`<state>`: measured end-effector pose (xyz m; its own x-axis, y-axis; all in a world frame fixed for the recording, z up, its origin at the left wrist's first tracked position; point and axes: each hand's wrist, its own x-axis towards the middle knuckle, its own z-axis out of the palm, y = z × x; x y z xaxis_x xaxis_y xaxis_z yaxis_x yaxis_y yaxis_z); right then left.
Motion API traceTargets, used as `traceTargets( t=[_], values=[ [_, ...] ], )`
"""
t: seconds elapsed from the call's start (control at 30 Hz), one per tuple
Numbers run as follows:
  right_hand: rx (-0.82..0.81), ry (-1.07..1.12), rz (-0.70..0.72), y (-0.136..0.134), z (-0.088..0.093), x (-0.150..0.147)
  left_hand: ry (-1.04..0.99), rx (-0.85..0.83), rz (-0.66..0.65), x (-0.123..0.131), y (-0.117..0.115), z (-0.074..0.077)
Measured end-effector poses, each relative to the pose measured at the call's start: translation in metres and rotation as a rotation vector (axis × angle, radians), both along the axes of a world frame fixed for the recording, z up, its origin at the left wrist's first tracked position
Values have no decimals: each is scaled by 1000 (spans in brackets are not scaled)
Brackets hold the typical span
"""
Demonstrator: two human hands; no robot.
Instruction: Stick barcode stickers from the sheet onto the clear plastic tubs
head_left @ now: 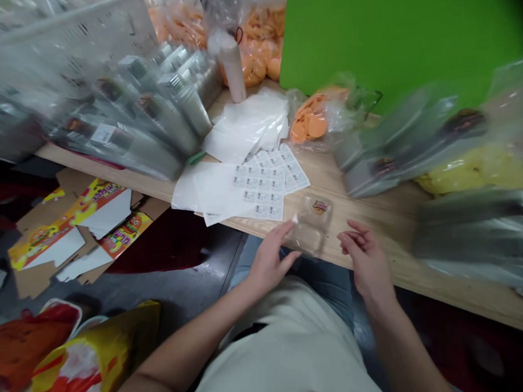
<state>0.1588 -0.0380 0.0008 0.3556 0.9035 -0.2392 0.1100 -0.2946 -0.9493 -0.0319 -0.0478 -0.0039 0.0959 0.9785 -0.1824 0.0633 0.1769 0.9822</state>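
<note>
Looking down from the head view: both grips work at the front edge of a wooden table (pixel 365 218), with a cream shirt front (pixel 284 344) below them.

Left grip (pixel 270 261): fingers spread and apart, not clamped, reaching to the lower-left corner of the pouch; a small white tab shows at that corner. Whether they actually touch it is hard to tell.

Right grip (pixel 364 255): loosely curled and open, holding nothing, just beside the pouch on its right.

Clear plastic pouch (pixel 309 226): lies flat on the table at the front edge, between the grips and nearer the left one, with a round printed label (pixel 319 206) showing at its far end.

Label sheets (pixel 265 187): rows of small white labels, many still on the sheets, lie just beyond the pouch, overlapping one another.

White sheets (pixel 246 125): a loose pile further up the table, beside a white tube (pixel 232 71).

Bagged goods: orange discs in a clear bag (pixel 314 117), yellow goods in a bag (pixel 470 171), and silver packets in plastic (pixel 130 109), blurred.

Backdrop: a green board (pixel 388 37) stands behind the table.

Floor: printed cardboard (pixel 74 231) lies left of the table, and a printed bag (pixel 91 356) sits at lower left.
</note>
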Motion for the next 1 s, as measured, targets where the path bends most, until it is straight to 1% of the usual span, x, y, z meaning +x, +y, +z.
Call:
traceTargets(
  t=[0.03,0.07,0.1,0.17,0.23,0.27,0.33,0.4,0.43,0.47,0.57,0.6,0.67,0.7,0.77,0.83,0.93,1.0],
  values=[
    [-15,16,3,0,-1,6,24,41,-32,4,0,-2],
    [-25,29,29,-1,-2,9,9,43,-45,7,0,-2],
    [-20,36,66,-1,-1,9,-28,18,-31,10,0,-1],
    [22,49,165,-2,2,0,-138,-61,44,12,1,7],
    [50,85,270,1,5,-14,-268,-140,66,9,3,21],
    [52,101,305,2,7,-20,-325,-183,44,7,3,28],
    [47,103,315,5,8,-29,-406,-261,-33,2,4,38],
    [47,72,283,6,6,-29,-393,-269,-100,2,1,39],
    [49,51,255,6,4,-25,-333,-219,-116,4,-1,36],
    [54,33,215,6,1,-18,-233,-134,-128,7,-3,31],
    [43,6,44,4,-7,13,188,208,-189,19,-2,7],
    [23,0,-1,3,-9,25,307,297,-236,22,2,-1],
    [-39,-15,-15,2,-13,44,455,395,-355,24,14,-15],
    [-66,-25,6,2,-15,51,491,417,-403,23,21,-20],
    [-75,-70,65,0,-16,57,513,440,-465,17,37,-25],
    [-21,-166,119,0,-15,55,500,458,-502,9,49,-25],
    [117,-332,168,1,-11,45,495,482,-531,1,57,-22],
    [132,-328,189,5,-9,36,491,488,-507,-1,56,-19]
  ],
)
